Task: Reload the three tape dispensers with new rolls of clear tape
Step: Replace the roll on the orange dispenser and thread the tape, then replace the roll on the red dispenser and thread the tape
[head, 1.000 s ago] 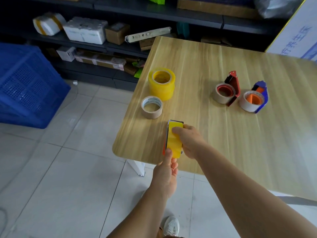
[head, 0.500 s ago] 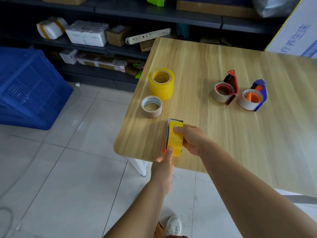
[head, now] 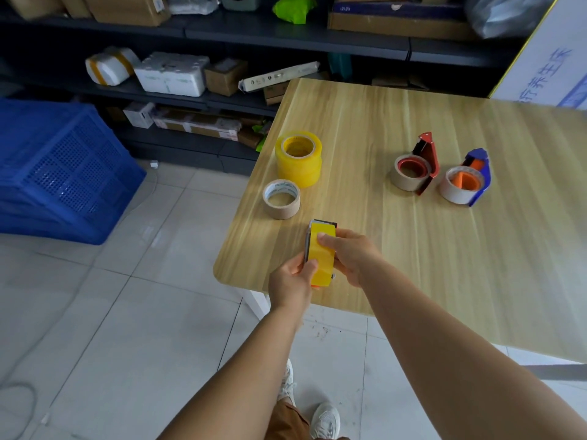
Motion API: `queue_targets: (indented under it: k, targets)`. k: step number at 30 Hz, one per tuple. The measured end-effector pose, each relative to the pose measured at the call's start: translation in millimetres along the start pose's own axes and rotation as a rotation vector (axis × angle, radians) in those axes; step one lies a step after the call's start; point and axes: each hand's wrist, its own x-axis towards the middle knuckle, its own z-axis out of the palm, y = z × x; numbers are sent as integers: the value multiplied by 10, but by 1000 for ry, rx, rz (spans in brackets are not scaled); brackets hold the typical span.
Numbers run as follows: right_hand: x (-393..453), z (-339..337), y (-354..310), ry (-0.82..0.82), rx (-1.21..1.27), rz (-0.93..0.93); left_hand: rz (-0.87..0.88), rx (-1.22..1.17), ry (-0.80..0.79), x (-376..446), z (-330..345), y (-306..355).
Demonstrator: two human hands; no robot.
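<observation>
A tape dispenser loaded with a yellow-tinted roll [head: 322,254] stands on edge near the front left corner of the wooden table [head: 381,122]. My right hand [head: 347,254] grips its right side, thumb on top of the roll. My left hand [head: 292,282] pinches its near left edge. Two stacked yellow-tinted rolls [head: 298,157] stand at the left edge, with a nearly spent roll on a cardboard core [head: 281,198] just in front. A red dispenser [head: 416,165] and a blue dispenser [head: 467,182] lie at mid-table, each holding a pale worn roll.
Blue plastic crates [head: 60,173] are stacked on the tiled floor at the left. Dark shelving [head: 222,100] with boxes and parcels runs along the back. A white printed carton [head: 549,65] stands at the table's far right. My feet show below the table edge.
My left hand has risen from below the table edge and closed on the dispenser's near left side. My right hand keeps its hold. The view has drawn slightly closer.
</observation>
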Motion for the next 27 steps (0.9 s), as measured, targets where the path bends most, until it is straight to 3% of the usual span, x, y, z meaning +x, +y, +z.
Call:
queue_targets:
  k: [4, 15, 27]
  targets:
    - [-24, 24, -30, 19, -53, -27, 24, 121, -62, 32, -28, 102]
    - [5, -136, -409, 171, -550, -268, 254, 543, -167, 421, 174, 701]
    - [241, -719, -928, 412, -850, -408, 600, 1031, -393, 1011, 832, 1322]
